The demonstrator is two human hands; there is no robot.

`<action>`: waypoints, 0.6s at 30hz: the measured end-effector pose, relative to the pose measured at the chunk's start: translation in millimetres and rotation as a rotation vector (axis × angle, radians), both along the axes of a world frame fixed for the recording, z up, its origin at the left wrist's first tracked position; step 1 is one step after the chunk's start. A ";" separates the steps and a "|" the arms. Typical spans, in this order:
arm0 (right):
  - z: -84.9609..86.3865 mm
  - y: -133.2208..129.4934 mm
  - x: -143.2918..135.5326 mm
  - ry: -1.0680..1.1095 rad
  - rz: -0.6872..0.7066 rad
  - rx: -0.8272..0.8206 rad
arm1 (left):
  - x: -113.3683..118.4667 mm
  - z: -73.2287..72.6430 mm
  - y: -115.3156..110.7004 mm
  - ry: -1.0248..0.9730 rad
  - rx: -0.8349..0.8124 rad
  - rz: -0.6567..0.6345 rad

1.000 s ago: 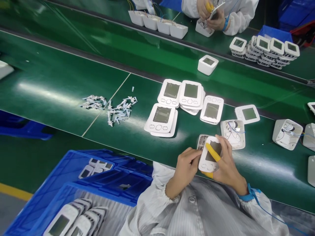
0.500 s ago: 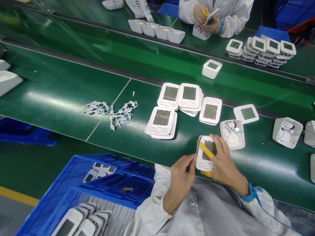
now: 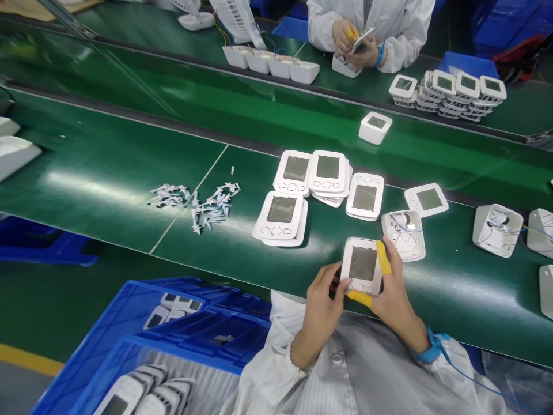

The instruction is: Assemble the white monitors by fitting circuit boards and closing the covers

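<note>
A white front panel with a grey display window point(image 3: 363, 263) is held between both hands above the near edge of the green bench. My left hand point(image 3: 325, 302) grips its left side, thumb on the lower left corner. My right hand point(image 3: 392, 288), with yellow finger cots on two digits, holds the right side and bottom edge. Just beyond, an open white housing point(image 3: 405, 235) with wires and a round part inside lies on the bench. Behind it rests a loose panel point(image 3: 427, 199), and to its left another panel point(image 3: 365, 196).
Stacked panels point(image 3: 283, 216) lie left of the hands, and small white-and-blue parts point(image 3: 211, 207) farther left. More wired housings point(image 3: 499, 230) stand right. A closed white unit point(image 3: 375, 128) sits on the green conveyor point(image 3: 242, 109). Blue crates point(image 3: 129, 288) flank me; a co-worker point(image 3: 371, 34) works opposite.
My right thumb has moved from across the display to the panel's right edge. My left thumb now lies on the panel's lower left face. The view has shifted slightly.
</note>
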State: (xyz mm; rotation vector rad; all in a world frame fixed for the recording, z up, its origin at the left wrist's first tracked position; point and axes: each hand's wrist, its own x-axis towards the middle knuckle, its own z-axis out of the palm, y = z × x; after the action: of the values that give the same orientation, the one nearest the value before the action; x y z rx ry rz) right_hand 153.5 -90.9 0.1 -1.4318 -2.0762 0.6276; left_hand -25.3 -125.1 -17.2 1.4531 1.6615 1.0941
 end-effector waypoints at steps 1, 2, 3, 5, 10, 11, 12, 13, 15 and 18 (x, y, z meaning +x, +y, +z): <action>-2.5 -5.0 -0.4 0.075 -0.074 -0.037 | 0.1 -0.1 0.1 -0.011 -0.005 -0.003; -5.2 -10.1 -1.4 0.147 -0.131 -0.085 | 0.2 -0.4 0.2 -0.022 -0.011 -0.005; -7.8 -14.8 -3.2 0.218 -0.172 -0.138 | 0.5 -0.8 0.3 -0.032 -0.017 -0.002; -11.7 -22.1 -8.6 0.375 -0.239 -0.245 | 1.7 -2.1 0.2 -0.053 -0.025 0.013; -8.9 -21.9 -19.1 0.823 -0.343 -0.413 | 10.3 -3.9 -0.4 -0.132 0.001 0.072; -6.8 -19.4 -18.7 0.893 -0.361 -0.439 | 12.7 -3.2 -0.3 -0.157 0.011 0.086; -4.5 -16.6 -17.6 0.947 -0.382 -0.463 | 15.2 -1.9 -0.2 -0.183 0.021 0.102; -2.3 -13.8 -16.1 0.987 -0.399 -0.491 | 17.6 0.1 -0.1 -0.209 0.031 0.119; 1.5 -9.0 -13.0 1.043 -0.413 -0.554 | 22.1 6.2 -0.7 -0.271 0.070 0.154; 5.0 -6.3 -10.7 1.125 -0.402 -0.636 | 27.0 19.7 -3.6 -0.297 0.195 0.185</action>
State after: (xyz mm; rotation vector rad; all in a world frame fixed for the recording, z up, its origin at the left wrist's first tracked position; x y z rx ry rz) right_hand 142.8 -97.2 5.1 -1.2465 -0.7108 1.5367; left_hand 1.7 -128.8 2.4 1.1970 1.5310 1.5309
